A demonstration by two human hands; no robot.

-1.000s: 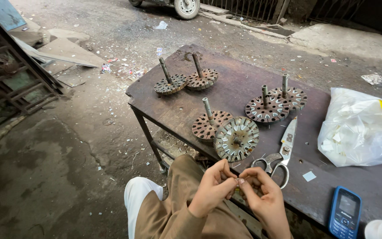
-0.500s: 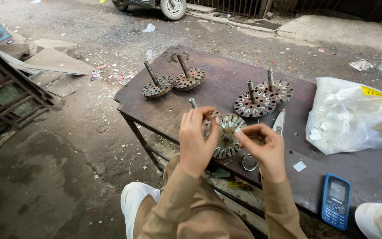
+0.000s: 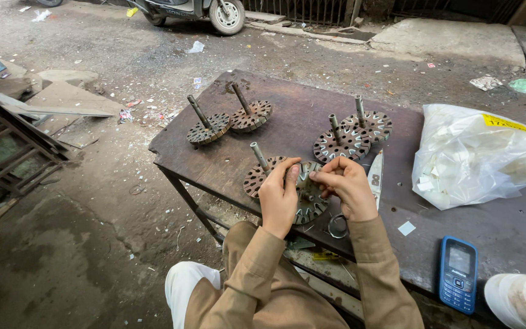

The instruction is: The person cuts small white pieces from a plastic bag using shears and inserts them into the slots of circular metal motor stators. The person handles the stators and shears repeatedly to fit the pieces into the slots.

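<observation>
L hand (image 3: 279, 196) | on slotted metal disc (image 3: 309, 201); R hand (image 3: 348, 186) | pinching at rim

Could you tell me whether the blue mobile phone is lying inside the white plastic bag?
No, the blue mobile phone lies on the bare table, apart from the white plastic bag.

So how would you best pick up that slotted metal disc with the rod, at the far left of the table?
Probably by the rod. The far-left slotted disc lies flat on the table with its rod rising free and leaning left, so a grip from above and the left could close around it; the disc's rim sits low against the tabletop.
</observation>
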